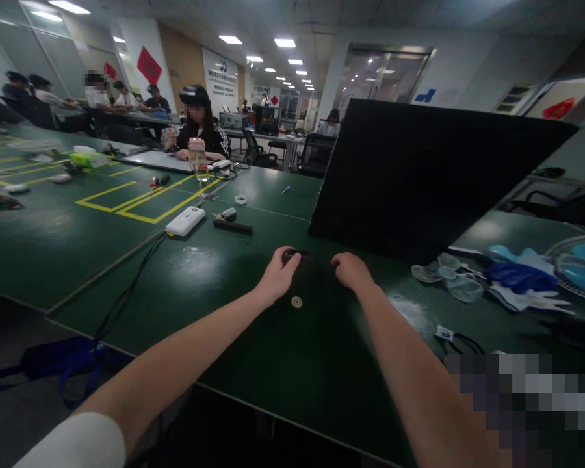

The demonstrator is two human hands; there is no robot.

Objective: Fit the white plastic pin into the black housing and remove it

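My left hand [279, 275] is closed around a small dark flat object [299, 254], its thumb lying along the near side. The kind of object cannot be made out, and its right end is blurred. To the right, my right hand [353, 270] hovers low over the green table with fingers curled together. Whatever its fingertips may hold is hidden. A gap separates the two hands. Just below my left hand, a small round disc with a hole [297, 302] lies flat on the tabletop.
A large black panel [409, 175] stands tilted behind my right hand. Left lie a white power strip [186, 221] and a dark bar [233, 226]. Gloves [526, 278] and a patterned plate [556, 250] lie right. Across the table sits a person [202, 130] beside a bottle [199, 161].
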